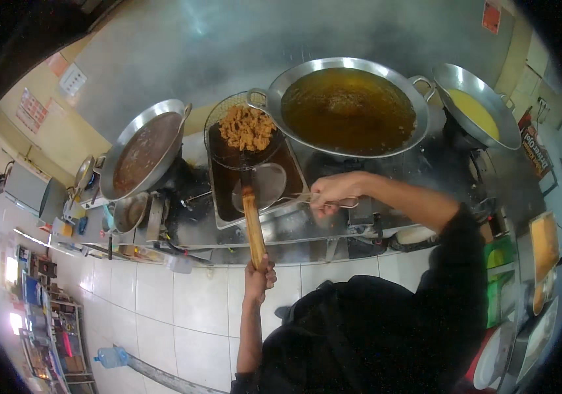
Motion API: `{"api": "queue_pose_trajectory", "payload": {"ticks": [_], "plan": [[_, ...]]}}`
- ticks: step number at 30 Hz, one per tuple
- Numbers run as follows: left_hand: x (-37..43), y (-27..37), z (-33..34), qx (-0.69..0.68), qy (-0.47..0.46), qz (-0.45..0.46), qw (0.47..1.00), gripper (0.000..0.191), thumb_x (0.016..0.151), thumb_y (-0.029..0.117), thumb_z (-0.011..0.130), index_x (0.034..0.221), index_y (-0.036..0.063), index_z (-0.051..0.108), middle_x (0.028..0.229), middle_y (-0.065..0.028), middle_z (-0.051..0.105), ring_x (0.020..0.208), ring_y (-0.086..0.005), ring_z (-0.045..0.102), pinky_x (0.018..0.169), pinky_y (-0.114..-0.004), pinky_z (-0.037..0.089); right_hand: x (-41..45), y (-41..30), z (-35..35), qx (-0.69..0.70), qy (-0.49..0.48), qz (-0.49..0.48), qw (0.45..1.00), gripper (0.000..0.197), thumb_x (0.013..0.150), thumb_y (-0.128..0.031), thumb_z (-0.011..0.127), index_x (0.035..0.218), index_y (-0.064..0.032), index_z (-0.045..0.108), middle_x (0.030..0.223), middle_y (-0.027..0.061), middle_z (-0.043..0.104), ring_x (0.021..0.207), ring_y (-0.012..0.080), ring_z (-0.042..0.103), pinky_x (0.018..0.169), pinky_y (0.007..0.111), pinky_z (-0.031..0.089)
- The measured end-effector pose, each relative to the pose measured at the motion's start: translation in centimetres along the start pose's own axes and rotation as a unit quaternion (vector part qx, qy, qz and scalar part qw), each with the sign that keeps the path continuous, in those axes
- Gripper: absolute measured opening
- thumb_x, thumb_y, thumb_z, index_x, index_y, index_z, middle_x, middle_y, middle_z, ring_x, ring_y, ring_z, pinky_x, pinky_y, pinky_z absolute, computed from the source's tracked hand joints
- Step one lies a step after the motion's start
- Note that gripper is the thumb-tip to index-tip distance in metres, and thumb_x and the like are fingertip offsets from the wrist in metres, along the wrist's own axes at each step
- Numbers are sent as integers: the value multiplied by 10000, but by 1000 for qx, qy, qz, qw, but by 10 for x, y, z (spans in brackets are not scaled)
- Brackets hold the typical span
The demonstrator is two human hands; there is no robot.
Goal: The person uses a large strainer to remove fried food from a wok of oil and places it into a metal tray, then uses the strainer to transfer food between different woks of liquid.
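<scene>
My left hand [259,276] grips the end of a wooden handle [253,226] that belongs to a round wire strainer basket [208,130]. Golden-brown fried pieces [246,127] are heaped in that basket, which sits over a rectangular metal tray [220,202] with dark liquid in it. In my right hand [335,193] is the wire handle of a fine-mesh skimmer [272,180]; its round mesh lies over the tray, partly behind the wooden handle. Beyond my right hand stands a large metal wok [283,81] of brownish-yellow oil [350,118], its surface stirred near the middle.
A wok of brown liquid [148,150] stands at left, and a wok of yellow liquid [475,113] at right. A smaller pan [131,213] is at the counter's left. Behind me, a water jug [112,357] lies by a bench [162,375] on the tiled floor [197,300].
</scene>
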State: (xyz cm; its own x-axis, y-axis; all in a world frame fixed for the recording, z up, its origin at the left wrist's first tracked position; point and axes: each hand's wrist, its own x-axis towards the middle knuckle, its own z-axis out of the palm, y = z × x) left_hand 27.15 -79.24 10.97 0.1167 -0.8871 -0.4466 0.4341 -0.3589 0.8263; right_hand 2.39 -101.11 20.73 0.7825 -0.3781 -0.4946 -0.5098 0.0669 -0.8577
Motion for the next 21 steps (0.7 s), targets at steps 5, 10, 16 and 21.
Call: {"api": "queue_pose_trajectory", "payload": {"ticks": [5, 10, 16, 21], "plan": [[4, -2, 1, -18, -31, 16, 999, 266, 901, 298, 612, 942, 96, 446, 679, 16, 443, 509, -55, 391, 426, -206, 320, -94, -39, -18, -46, 53, 65, 995, 225, 900, -173, 528, 907, 49, 562, 749, 91, 622, 554, 136, 562, 493, 290, 464], [-4, 1, -2, 1, 0, -15, 1000, 254, 908, 274, 604, 925, 86, 433, 684, 10, 442, 513, -58, 393, 435, -208, 321, -137, -73, 35, -279, 139, 103, 945, 173, 919, -102, 440, 1053, 1, 475, 791, 136, 581, 630, 219, 580, 535, 346, 442], [3, -6, 2, -62, -23, 5, 998, 273, 894, 265, 627, 908, 84, 423, 681, 0, 442, 511, -63, 398, 428, -214, 321, -157, -52, 73, -396, 257, 141, 870, 357, 899, -61, 396, 1252, -12, 418, 868, 247, 580, 840, 404, 583, 692, 489, 446], [0, -4, 11, -36, -12, 5, 999, 222, 912, 253, 597, 893, 96, 441, 685, 13, 461, 516, -55, 396, 430, -212, 304, -175, -59, 69, -458, 296, 83, 834, 419, 881, -27, 411, 1300, -40, 408, 833, 248, 584, 801, 391, 594, 671, 490, 446]]}}
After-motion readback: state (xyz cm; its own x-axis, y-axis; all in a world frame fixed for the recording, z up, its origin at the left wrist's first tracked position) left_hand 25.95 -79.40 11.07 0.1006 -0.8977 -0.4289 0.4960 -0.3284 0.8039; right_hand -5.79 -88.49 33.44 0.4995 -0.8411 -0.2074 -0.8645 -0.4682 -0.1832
